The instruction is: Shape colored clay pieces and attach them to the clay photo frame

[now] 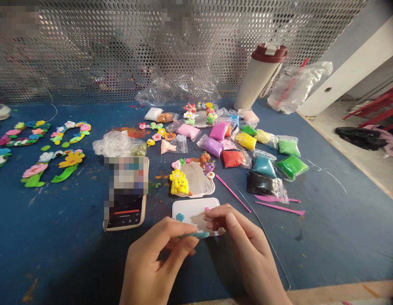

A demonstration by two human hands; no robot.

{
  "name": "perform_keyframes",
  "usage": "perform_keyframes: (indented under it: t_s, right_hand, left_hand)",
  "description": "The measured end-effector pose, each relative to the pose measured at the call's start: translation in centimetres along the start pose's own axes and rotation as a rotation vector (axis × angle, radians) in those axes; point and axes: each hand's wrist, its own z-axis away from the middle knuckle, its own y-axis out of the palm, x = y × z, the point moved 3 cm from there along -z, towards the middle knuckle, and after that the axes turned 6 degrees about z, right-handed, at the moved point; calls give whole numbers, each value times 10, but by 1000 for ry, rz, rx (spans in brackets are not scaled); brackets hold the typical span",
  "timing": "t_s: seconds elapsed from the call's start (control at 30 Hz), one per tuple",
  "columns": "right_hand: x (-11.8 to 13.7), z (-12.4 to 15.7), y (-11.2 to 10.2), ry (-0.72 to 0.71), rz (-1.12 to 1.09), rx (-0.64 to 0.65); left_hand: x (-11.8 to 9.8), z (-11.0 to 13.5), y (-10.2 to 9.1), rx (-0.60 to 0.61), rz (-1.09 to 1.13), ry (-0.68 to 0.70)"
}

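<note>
My left hand [154,258] pinches a small teal clay strip [200,234] between thumb and fingertips, low over the front edge of a white plastic board [191,209]. My right hand [243,252] hangs over the board's right side, its fingers curled close to the strip. I cannot tell whether those fingers hold anything. A small blue clay piece [180,217] and a pink clay dot [207,208] lie on the board. Part of the board is hidden under my fingers.
A phone [126,214] lies left of my hands. Behind the board are a clay-decorated yellow-and-white plaque [196,180], bagged coloured clay [291,166], and pink modelling tools [279,207]. Clay flower garlands [53,169] lie at left. A tumbler [258,80] stands before a perforated metal screen [88,51].
</note>
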Motion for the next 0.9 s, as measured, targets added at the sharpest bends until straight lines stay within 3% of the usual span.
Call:
perform_keyframes:
  t_s: [0.4,0.63,0.77,0.9]
  right_hand:
    - [3,-2,1,-49,9,61]
    - [11,2,5,-288,140,155]
    - [15,2,7,-433,279,76]
    - [16,1,5,-416,297,17]
  left_hand:
    - [1,-1,3,41,-26,-36]
    - [4,-2,3,50,-62,-37]
    - [5,-3,6,111,-47,-46]
    - [5,-2,5,131,-8,-75]
